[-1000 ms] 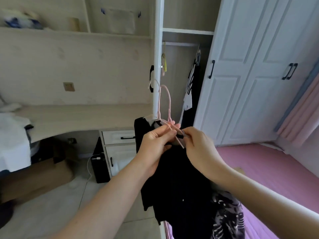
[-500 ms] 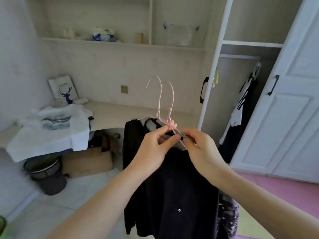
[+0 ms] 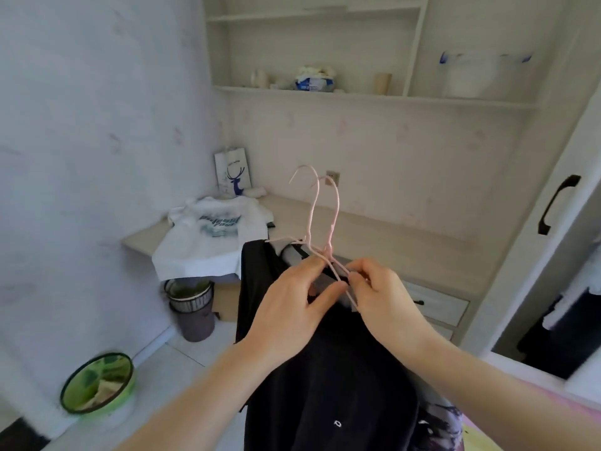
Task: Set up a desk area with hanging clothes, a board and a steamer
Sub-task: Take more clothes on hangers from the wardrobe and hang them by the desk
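Both hands were up at chest height: left hand (image 3: pixel 289 307) pinched the pink hangers (image 3: pixel 320 229) at their necks, right hand (image 3: pixel 383 301) gripped the wire just at 3 o'clock of it. Hooks stuck up at 12, black clothes (image 3: pixel 325 385) hung down at 6. Desk (image 3: pixel 374 236) sat behind, white shirt (image 3: pixel 208 239) draped on it around 10 o'clock.

view swung left, wardrobe (image 3: pixel 559 222) now at right edge
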A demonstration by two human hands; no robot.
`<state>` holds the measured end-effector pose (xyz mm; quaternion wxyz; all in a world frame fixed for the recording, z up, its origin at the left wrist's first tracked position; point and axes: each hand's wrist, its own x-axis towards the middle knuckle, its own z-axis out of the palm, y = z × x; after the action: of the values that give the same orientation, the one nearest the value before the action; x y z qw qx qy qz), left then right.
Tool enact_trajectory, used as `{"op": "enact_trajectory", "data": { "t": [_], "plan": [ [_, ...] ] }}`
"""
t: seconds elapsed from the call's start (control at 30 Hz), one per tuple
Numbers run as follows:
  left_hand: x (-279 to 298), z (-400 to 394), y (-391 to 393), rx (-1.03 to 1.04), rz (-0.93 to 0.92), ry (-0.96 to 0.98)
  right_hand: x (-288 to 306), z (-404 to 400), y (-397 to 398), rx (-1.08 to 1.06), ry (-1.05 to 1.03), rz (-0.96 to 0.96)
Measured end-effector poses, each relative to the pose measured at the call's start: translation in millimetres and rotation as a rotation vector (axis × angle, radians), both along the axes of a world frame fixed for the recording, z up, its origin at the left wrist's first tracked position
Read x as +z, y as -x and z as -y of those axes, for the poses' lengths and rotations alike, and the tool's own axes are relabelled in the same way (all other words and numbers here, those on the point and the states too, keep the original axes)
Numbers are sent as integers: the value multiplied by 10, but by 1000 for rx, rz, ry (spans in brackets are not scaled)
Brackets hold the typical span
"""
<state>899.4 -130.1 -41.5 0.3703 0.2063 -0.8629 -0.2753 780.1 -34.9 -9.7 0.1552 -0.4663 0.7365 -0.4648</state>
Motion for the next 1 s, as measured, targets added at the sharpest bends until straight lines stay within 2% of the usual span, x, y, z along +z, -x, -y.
{"op": "enact_trajectory", "data": {
  "t": [0.2,0.37,0.47,0.67,0.83,0.93,1.0],
  "plan": [
    [-34,427,-382,116,99,252,122,548,-286,-14,47,67],
    [-1,733,-613,183,63,446,89,893,-523,33,4,73],
    [-33,935,-780,197,162,510,-11,1031,-682,105,-21,71],
    [-179,1279,-1108,256,273,560,-100,1323,-925,238,-207,-137],
    [-229,1516,-1357,172,311,517,-222,1529,-1109,225,-178,-441],
    [-291,1747,-1545,68,166,408,-289,1620,-1156,196,-148,-503],
    [-335,1893,-1684,140,17,354,-311,1657,-1165,189,-136,-506]
  ]
}}
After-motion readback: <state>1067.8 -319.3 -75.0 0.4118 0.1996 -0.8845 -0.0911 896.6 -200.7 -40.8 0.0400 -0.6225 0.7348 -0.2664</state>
